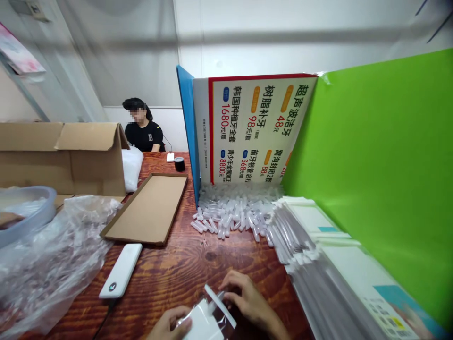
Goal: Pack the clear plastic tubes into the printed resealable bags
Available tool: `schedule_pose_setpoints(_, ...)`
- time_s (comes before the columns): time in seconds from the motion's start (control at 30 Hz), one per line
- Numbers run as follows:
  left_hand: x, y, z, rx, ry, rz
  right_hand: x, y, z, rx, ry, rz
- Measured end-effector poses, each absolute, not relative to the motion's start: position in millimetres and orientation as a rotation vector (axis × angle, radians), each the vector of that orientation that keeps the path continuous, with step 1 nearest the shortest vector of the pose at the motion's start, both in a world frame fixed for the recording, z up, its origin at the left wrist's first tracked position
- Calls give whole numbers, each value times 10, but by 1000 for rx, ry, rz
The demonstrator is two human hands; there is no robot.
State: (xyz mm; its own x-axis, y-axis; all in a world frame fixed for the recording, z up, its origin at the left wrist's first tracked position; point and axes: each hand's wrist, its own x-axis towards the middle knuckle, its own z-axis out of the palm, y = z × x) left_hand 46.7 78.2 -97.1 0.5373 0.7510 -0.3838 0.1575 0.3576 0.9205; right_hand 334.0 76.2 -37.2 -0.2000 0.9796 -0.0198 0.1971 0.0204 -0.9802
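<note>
Near the bottom edge, my left hand [172, 324] is closed round the lower left side of a small white box [204, 325]. My right hand [247, 297] is at the box's raised white flap [220, 306], its thumb and fingers bent together; a small clear item shows between the hand and the flap, too blurred to make out fully. Beyond the hands lies a heap of small translucent plastic tubes [230, 217]. To the right, flat white packages with teal print [368, 278] are stacked in overlapping rows.
A white power bank [122, 271] with a cable, a shallow cardboard tray [148, 208], crumpled clear plastic [60, 255] and a round tub [31, 217] are on the left. Printed and green boards [385, 156] stand behind the heap and packages. A person [143, 130] sits across the table.
</note>
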Motion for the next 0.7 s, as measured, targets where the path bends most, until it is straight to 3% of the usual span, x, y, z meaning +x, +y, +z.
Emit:
schedule_pose_setpoints(0.17, 495, 787, -793, 1183, 998, 511, 3217, 765, -323, -1236, -1386, 1403)
schedule_pose_setpoints(0.33, 519, 804, -683, 1146, 1030, 552, 3193, 729, -299, -1284, -1460, 1116)
schedule_pose_setpoints(0.6, 604, 862, -533, 1245, 1031, 507, 3237, 707, -427, -1223, -1244, 1074)
schedule_pose_setpoints(0.7, 623, 853, -568, 1244, 1118, 506, 3289, 692, -476, -1130, -1131, 1279)
